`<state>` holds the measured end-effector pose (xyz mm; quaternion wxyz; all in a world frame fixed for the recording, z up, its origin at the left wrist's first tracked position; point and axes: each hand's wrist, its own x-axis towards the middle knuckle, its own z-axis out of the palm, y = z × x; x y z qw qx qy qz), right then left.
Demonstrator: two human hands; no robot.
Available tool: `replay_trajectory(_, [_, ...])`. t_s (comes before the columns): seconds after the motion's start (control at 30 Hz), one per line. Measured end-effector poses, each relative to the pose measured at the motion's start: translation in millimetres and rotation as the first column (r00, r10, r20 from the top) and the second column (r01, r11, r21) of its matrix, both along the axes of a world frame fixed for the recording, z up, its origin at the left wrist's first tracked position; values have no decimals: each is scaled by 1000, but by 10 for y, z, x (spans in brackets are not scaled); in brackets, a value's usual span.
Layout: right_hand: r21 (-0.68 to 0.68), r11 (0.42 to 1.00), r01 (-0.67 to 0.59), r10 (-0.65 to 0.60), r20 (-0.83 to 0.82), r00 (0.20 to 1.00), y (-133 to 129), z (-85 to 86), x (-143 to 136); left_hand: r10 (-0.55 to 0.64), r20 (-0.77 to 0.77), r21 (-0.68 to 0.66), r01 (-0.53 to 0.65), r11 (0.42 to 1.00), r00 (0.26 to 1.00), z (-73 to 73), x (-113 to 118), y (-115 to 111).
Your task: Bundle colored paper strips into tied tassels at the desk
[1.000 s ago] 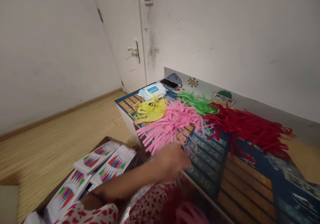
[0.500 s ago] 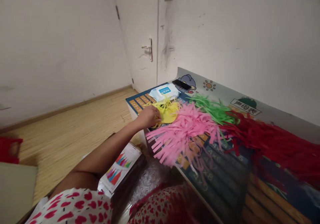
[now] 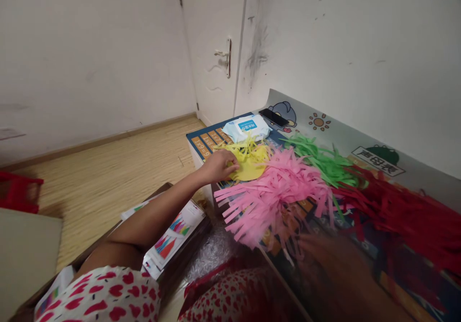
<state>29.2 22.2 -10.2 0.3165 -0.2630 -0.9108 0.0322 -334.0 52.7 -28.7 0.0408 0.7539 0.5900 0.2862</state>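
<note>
Yellow fringed tissue paper (image 3: 252,168) lies near the left end of the table. My left hand (image 3: 219,165) is at its left edge, fingers curled together on the paper. Beside it a heap of pink fringed tissue paper (image 3: 277,192) spreads over the front edge. Low on the right is my right hand (image 3: 324,257), smeared by motion, just below the pink strips; its fingers cannot be made out. Green fringe (image 3: 317,156) and red fringe (image 3: 403,216) lie farther right.
A pack of wet wipes (image 3: 247,127) and a black phone (image 3: 273,117) rest at the table's back left. Below the table's front edge are printed boxes (image 3: 176,235) and clear plastic wrap (image 3: 216,250). A red stool (image 3: 21,192) stands far left.
My right hand has come into view at the lower right, near the pink fringe. My left hand stays at the yellow paper. The camera view has shifted slightly.
</note>
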Motion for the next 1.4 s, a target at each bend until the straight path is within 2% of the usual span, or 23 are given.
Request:
replay_trajectory(0.1, [22,994,-112,110,72,991,-4,117,-293,-21,-18,1,21,1000,1000,14,28,-43])
replay_trajectory(0.2, [-7,988,-157,157,81,984,-38,126,-490,-57,-37,-17,56,998,998,14,29,-57])
replay_trajectory(0.43, [-42,980,-193,196,76,978,-37,63,-581,-79,-25,0,79,997,997,-17,6,-36])
replay_trajectory(0.77, [-24,989,-144,145,78,986,-50,-17,-587,63,69,34,-65,997,996,-23,13,-41])
replay_trajectory(0.87, [22,990,-143,141,79,987,57,0,-801,126,116,24,-129,991,985,-25,20,-25])
replay_trajectory(0.97, [63,975,-213,200,162,966,264,29,-1161,166,166,4,-169,986,972,-13,29,-4])
replay_trajectory(1.07, [-14,991,-135,131,362,923,483,39,-1469,203,204,-4,-206,979,958,18,5,26])
replay_trajectory(1.17, [-58,998,-2,31,505,863,594,21,-1595,258,219,12,-267,964,941,75,-48,41])
replay_trajectory(1.23, [-46,999,14,12,517,856,606,5,-1608,271,217,25,-283,959,938,129,-52,20])
replay_trajectory(1.3, [-32,999,4,12,494,869,600,-6,-1609,229,201,33,-240,970,952,187,3,-20])
replay_trajectory(1.4, [-27,1000,-12,23,485,874,605,-17,-1625,144,19,41,-145,989,989,249,171,-62])
